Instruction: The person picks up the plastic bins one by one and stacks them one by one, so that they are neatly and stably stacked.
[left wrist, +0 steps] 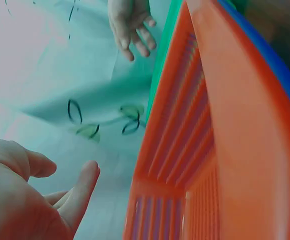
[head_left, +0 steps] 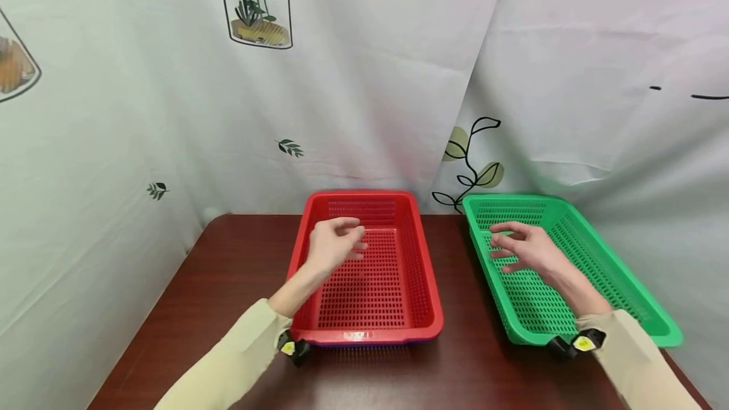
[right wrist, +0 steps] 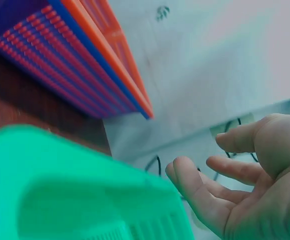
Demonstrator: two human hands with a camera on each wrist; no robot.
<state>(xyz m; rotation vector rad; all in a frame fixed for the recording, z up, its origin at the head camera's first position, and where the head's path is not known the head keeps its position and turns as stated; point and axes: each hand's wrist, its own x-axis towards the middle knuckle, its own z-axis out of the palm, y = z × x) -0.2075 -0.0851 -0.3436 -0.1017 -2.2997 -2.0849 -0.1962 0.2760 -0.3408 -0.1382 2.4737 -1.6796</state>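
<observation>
Using the red basket (head_left: pixel 393 336) as landmark: it stood on the dark table (head_left: pixel 239 271) right in front of you, set inside a blue basket (right wrist: pixel 75 82); red showed through the blue side holes in the right wrist view, so likely nested to share one footprint and stay put. The green basket (head_left: pixel 617 264) sat to the right of the red one, a strip of table between, presumably so each rim could be reached by the nearer arm. Your left hand (head_left: pixel 333 244) hovered above the red basket, toward its left side, thumb and index well apart, other fingers loosely bent, nothing between them. Your right hand (head_left: pixel 526 248) hung over the green basket, right of the red one, thumb off the fingers, those softly curved, also holding nothing. Neither hand looked to touch a rim; that half-curled, raised pose read as idle, probably to keep clear of the plastic. Wrists came in from the near side of the red basket, the left camera (head_left: pixel 289 348) by its near left corner. Patterned cloth (head_left: pixel 370 100) hung behind the red basket, likely as a plain-ish backdrop.
</observation>
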